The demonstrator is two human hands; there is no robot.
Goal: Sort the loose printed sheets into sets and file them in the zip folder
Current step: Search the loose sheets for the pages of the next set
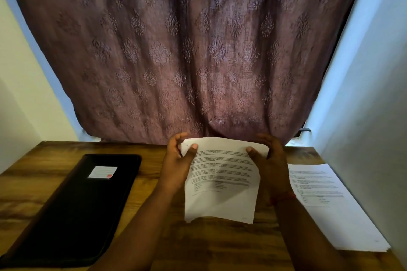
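The fingers (193, 146) of the left hand (176, 160) pinch the top left corner of the bundle of printed sheets (222, 182): the thumb lies on the printed face and the other fingers curl behind the top edge. The right hand (268, 160) does the same at the top right corner, thumb in front, the rest curled behind. So both hands grip the bundle at its far edge, and it hangs from them toward the person, its long axis running from far to near, its near edge loose just above the desk (209, 246).

From here the two places for the paper lie on opposite sides. The zip folder (72, 209), black and lying flat with a small label (102, 172) on it, is to the left of the left hand, well apart from the bundle; I cannot tell if its zip is open. A second sheet (330, 209) lies flat on the desk to the right, just beside the right forearm.

I judge that the sorting is going on, so the next paper probably goes right, and the right hand is the nearer one for that. The folder belongs to the left hand.

Behind the desk hangs a patterned curtain (187, 50).
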